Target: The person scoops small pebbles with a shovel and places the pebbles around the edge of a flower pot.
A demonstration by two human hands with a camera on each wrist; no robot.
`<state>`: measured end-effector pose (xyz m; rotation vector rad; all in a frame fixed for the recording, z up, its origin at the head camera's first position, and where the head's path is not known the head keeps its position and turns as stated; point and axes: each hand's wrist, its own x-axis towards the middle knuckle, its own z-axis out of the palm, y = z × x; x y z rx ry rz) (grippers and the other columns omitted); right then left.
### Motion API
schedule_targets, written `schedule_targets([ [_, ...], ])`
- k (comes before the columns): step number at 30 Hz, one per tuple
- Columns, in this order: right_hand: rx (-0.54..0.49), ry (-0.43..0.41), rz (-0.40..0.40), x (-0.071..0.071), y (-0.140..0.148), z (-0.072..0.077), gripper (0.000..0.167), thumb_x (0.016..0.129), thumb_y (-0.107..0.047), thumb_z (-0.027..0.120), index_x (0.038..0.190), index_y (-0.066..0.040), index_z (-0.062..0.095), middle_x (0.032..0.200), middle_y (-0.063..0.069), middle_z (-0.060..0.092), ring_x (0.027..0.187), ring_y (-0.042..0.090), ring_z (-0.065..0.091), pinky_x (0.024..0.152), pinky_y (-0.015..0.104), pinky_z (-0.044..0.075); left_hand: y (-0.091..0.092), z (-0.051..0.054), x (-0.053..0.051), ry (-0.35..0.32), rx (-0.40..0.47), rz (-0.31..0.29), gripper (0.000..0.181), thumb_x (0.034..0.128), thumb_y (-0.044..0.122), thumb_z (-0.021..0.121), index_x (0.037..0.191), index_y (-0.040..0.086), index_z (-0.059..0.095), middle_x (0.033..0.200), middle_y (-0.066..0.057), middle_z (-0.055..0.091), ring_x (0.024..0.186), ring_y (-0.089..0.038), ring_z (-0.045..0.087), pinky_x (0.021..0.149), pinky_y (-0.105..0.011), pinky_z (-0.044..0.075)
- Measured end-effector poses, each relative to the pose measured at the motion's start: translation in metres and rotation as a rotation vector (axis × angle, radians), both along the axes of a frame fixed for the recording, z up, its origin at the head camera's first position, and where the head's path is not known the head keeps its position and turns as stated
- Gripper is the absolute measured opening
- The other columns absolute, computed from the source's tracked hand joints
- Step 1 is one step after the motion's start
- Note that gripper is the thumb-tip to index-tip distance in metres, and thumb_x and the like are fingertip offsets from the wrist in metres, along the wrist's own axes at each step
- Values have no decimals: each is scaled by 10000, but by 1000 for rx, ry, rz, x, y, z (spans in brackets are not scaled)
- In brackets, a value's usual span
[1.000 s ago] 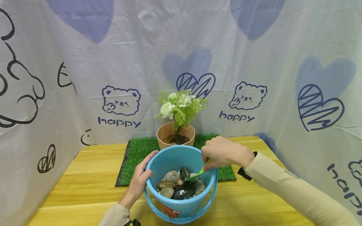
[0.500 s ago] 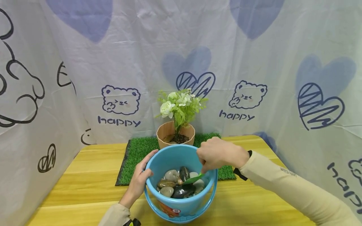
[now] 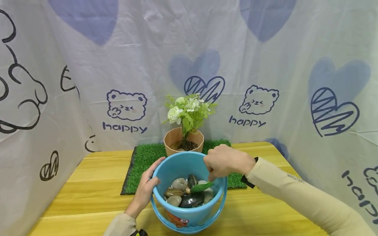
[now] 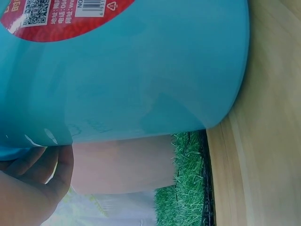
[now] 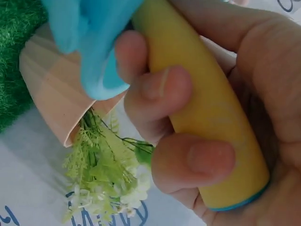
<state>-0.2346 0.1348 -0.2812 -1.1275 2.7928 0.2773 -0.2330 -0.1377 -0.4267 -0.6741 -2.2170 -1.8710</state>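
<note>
A light blue bucket (image 3: 189,214) stands on the table with several wet stones (image 3: 192,199) inside. My left hand (image 3: 145,187) grips its left rim, thumb over the edge; the left wrist view shows those fingers (image 4: 64,169) against the outer wall. Above the right side of the bucket, my right hand (image 3: 225,161) holds a small shovel whose green blade (image 3: 201,187) lies over the stones. In the right wrist view the fingers curl round its yellow handle (image 5: 202,94). Whether the blade bears anything cannot be told.
Right behind the bucket is a tan pot (image 3: 170,139) with white flowers (image 3: 175,114), on green turf matting (image 3: 147,152). The wooden table (image 3: 97,177) extends to both sides. A printed cloth (image 3: 165,39) hangs at the back and sides.
My right hand has shifted slightly left with the shovel, and the green blade has lifted a little and lies flatter. The left hand and the bucket have stayed in place.
</note>
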Motion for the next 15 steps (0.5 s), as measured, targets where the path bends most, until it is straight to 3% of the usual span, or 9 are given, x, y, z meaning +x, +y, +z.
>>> schedule_targets([
  [3,-4,35,21,1,0,-4,407,799,-421,769,486,-258,565,438,-166,404,413,33,355,442,209,263,0,-1,-1,2,-2,-9,722,790,20,403,1497,163,403,1409,-196,526,1207,-409,568,876,-451,533],
  [10,-57,158,108,8,5,-8,599,791,-412,775,469,-266,291,483,-121,156,431,45,205,448,219,142,0,-1,-1,4,2,2,728,783,20,408,1488,201,414,1401,-198,533,1197,-411,574,868,-460,536],
  [15,-113,205,143,8,9,-9,603,796,-418,767,473,-265,281,487,-120,140,415,39,194,440,213,123,-1,0,-1,7,-2,7,730,776,21,410,1491,168,413,1397,-200,535,1192,-410,575,864,-448,536],
])
